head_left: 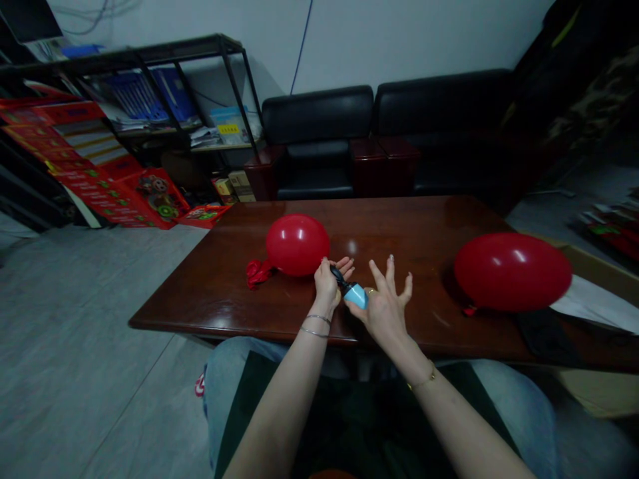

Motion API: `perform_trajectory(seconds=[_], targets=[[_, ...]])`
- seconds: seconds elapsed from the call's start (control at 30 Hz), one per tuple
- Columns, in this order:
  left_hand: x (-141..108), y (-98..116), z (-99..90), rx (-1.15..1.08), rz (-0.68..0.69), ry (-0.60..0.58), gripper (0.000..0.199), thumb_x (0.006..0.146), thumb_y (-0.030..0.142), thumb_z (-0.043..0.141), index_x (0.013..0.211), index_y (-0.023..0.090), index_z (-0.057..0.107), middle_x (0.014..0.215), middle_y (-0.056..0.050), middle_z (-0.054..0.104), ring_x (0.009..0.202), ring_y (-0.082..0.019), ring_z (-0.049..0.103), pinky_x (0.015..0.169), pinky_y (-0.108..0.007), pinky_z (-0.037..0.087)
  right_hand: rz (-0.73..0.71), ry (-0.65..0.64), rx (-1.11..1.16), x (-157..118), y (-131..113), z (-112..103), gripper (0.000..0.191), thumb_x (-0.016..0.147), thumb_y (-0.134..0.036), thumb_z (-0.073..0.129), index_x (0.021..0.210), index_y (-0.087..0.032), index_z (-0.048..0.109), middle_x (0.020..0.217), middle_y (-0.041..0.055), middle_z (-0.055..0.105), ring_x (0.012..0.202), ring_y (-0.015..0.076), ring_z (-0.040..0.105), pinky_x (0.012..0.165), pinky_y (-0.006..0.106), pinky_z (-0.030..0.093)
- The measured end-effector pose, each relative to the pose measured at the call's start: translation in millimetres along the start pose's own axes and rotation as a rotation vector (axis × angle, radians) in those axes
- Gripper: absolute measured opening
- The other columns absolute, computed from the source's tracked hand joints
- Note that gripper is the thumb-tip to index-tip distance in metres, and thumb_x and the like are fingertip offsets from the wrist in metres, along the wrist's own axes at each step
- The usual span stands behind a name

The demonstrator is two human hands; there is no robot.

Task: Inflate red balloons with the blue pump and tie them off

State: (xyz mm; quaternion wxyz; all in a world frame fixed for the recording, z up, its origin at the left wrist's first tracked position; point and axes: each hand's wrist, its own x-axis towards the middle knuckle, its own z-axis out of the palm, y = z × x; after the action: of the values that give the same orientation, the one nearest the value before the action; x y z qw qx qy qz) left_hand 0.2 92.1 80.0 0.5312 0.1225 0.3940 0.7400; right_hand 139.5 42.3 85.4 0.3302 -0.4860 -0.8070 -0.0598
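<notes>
Both my hands are over the front part of the table, on a small object (356,295) with a light-blue block at one end and a black, cord-like part at the other. I cannot make out its exact kind. My left hand (328,285) grips the black end, some of its fingers stretched out behind. With thumb and index finger my right hand (387,306) pinches the blue end, while its other fingers spread upward. Just beyond my left hand lies an inflated red balloon (298,245), beside a bunch of limp red balloons (258,273).
The brown wooden table (399,226) spans the front. On its right rest another inflated red balloon (513,271) and an open cardboard box (599,266). Black sofas (319,116) stand behind. At left are a metal shelf (180,50) and stacked red boxes (114,193).
</notes>
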Motion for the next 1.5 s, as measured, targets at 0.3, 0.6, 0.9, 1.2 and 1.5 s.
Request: perform_trajectory(seconds=[0.3,0.6,0.9,1.2,1.5], targets=[[2.5,4.4,2.4,0.045,0.011,-0.007,0.030,0.104,0.036,0.039,0.081,0.019,0.047,0.092,-0.014,0.077,0.105,-0.027,0.074,0.097,-0.046,0.055,0.039,0.005,0.044,-8.6,0.6,0.7,0.027,0.085,-0.042,0.063,0.079,-0.019,0.075,0.154,0.0120,0.050,0.153,0.0397,0.023,0.118,0.072,0.008],[-0.3,-5.5,11.2,0.068,0.036,0.021,0.030,0.104,0.034,0.040,0.080,0.018,0.048,0.096,-0.016,0.078,0.104,-0.027,0.075,0.099,-0.047,0.055,0.075,-0.064,-0.041,6.7,-3.6,-4.4,0.044,0.085,-0.048,0.062,0.111,-0.014,0.073,0.158,0.0201,0.041,0.153,0.0427,0.019,0.115,0.077,0.009],[-5.7,-11.3,13.1,0.041,0.048,-0.003,0.029,0.103,0.027,0.041,0.078,0.017,0.049,0.106,-0.019,0.077,0.111,-0.027,0.072,0.105,-0.050,0.051,0.057,-0.152,-0.088,31.7,-24.3,-4.6,0.035,0.090,-0.039,0.062,0.113,-0.017,0.075,0.160,0.0124,0.041,0.154,0.0409,0.016,0.118,0.075,-0.001],[-5.2,-15.7,9.8,0.020,0.085,0.008,0.029,0.103,0.028,0.042,0.079,0.016,0.053,0.109,-0.019,0.075,0.118,-0.027,0.069,0.110,-0.049,0.048,0.047,-0.176,-0.097,24.5,-24.6,7.5,0.031,0.092,-0.033,0.057,0.109,-0.016,0.076,0.158,0.0103,0.043,0.155,0.0383,0.016,0.120,0.074,0.002],[-6.3,-18.9,10.4,-0.051,0.039,0.027,0.022,0.099,0.023,0.045,0.078,0.017,0.051,0.107,-0.014,0.076,0.114,-0.025,0.071,0.106,-0.048,0.050,-0.006,-0.148,-0.066,22.5,-23.4,8.5,0.029,0.091,-0.026,0.054,0.106,-0.015,0.077,0.155,0.0113,0.048,0.154,0.0376,0.019,0.121,0.071,0.000]])
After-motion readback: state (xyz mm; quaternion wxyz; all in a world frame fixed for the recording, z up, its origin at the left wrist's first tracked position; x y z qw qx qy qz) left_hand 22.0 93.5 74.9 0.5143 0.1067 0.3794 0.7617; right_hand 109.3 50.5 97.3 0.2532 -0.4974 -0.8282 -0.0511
